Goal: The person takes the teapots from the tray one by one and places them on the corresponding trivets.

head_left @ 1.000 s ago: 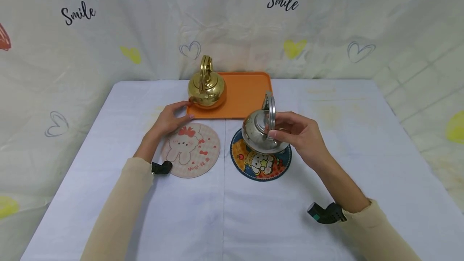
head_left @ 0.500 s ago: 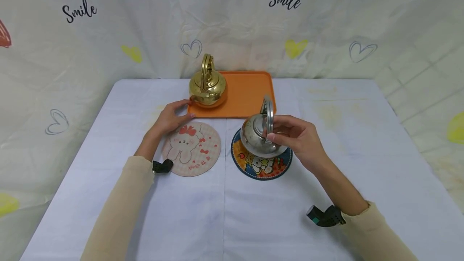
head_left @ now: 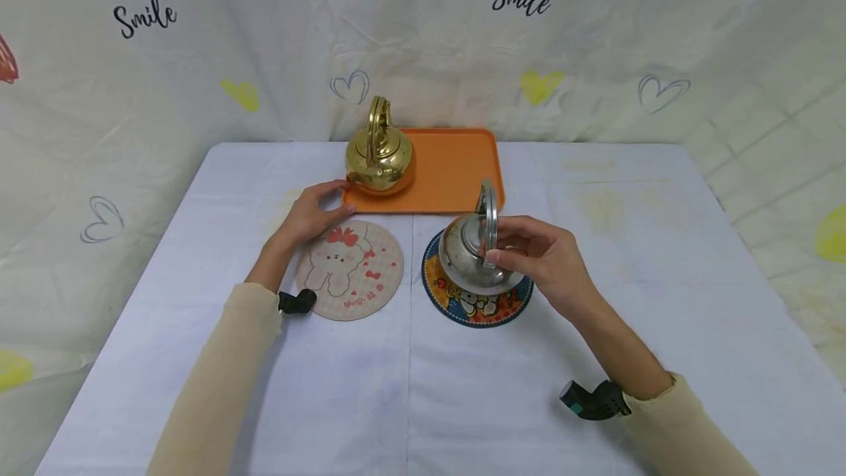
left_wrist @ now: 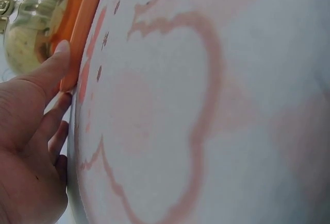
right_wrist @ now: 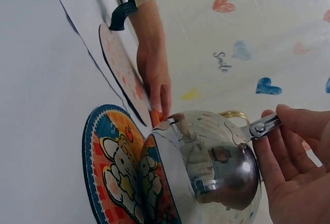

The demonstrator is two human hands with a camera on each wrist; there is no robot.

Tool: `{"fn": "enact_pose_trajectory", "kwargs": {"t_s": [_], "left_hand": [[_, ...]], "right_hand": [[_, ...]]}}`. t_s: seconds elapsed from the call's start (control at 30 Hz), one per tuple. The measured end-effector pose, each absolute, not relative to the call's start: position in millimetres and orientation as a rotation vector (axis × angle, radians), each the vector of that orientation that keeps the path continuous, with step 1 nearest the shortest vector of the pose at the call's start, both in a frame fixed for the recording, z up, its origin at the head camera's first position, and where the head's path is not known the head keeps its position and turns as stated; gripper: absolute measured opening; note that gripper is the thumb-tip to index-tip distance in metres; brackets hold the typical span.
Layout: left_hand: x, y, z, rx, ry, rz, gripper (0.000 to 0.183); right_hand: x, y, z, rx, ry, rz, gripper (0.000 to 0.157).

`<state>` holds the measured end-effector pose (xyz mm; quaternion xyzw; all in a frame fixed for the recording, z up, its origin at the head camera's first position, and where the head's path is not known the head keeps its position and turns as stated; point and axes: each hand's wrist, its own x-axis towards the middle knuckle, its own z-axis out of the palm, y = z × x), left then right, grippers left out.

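In the head view, my right hand (head_left: 542, 263) pinches the upright handle of a silver kettle (head_left: 465, 270) between thumb and fingers. The kettle is over the far part of a round blue-rimmed cartoon mat (head_left: 479, 314); whether its base touches the mat I cannot tell. At the near left corner of an orange tray (head_left: 456, 160), my left hand (head_left: 307, 219) rests, its thumb on the front rim and its forefinger at the left edge. On the left end of that tray stands a gold kettle (head_left: 380, 160). The left wrist view shows the thumb (left_wrist: 51, 69) against the tray's rim.
A round pink rabbit mat (head_left: 357, 285) lies left of the blue-rimmed mat, close to the left wrist. White cloth (head_left: 410, 395) covers the table. Behind it hangs a pale curtain (head_left: 429, 42) printed with hearts and lettering.
My right hand has moved the silver kettle down and slightly towards me, over the blue-rimmed mat. The left hand keeps its place at the tray's corner.
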<state>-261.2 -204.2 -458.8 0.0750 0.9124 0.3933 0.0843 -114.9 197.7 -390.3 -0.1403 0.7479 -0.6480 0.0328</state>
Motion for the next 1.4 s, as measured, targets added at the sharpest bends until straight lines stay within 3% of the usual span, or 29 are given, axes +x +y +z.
{"fn": "enact_pose_trajectory", "kwargs": {"t_s": [1.4], "left_hand": [[-262, -203, -460, 0.226, 2.728, 1.151, 0.057]], "right_hand": [[-103, 191, -396, -0.561, 2.192, -2.028, 0.028]]}}
